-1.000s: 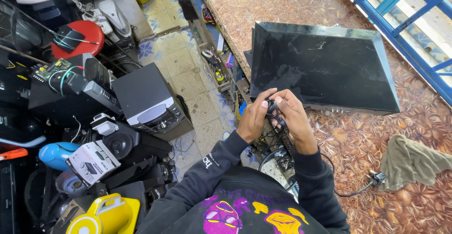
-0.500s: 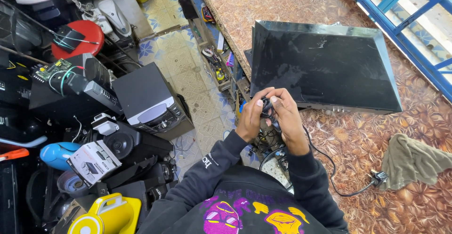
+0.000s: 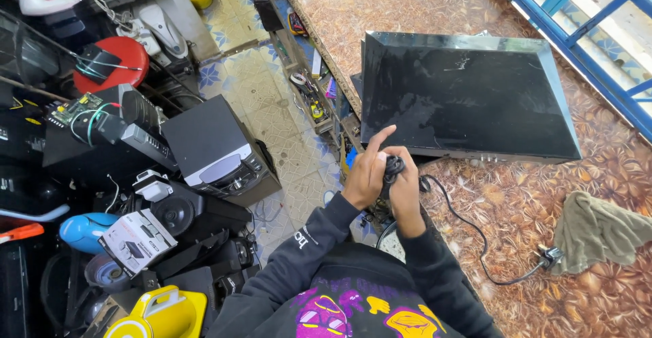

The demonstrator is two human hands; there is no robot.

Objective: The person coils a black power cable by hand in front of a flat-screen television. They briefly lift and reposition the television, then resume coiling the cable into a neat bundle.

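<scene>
Black is pretty much the theme here: both my hands are bunched around a small black coil of cable right at the counter's near edge, just below the front of the big black flat device lying flat on the brown patterned countertop. My left hand has the fingers curled onto the bundle from the 9 o'clock side with the index finger poking up straight towards 12, free of the cable, probably so it stays out of the loops. My right hand is closed round the bundle from the 3 o'clock side, fingers together and pinching it, so the coil sits clamped between the two hands and can't spring open. From the bundle a loose length of black cord trails off towards 4 o'clock across the counter and ends at a small plug, which lies touching the edge of a crumpled greyish-green rag. I'm holding it close to my chest, over the counter's lip, where the slack can hang loose. Down on the tiled floor at 9 o'clock there's a black and silver stereo unit, speakers, a red round thing, and a yellow container at 7 o'clock, all well apart from my hands.
</scene>
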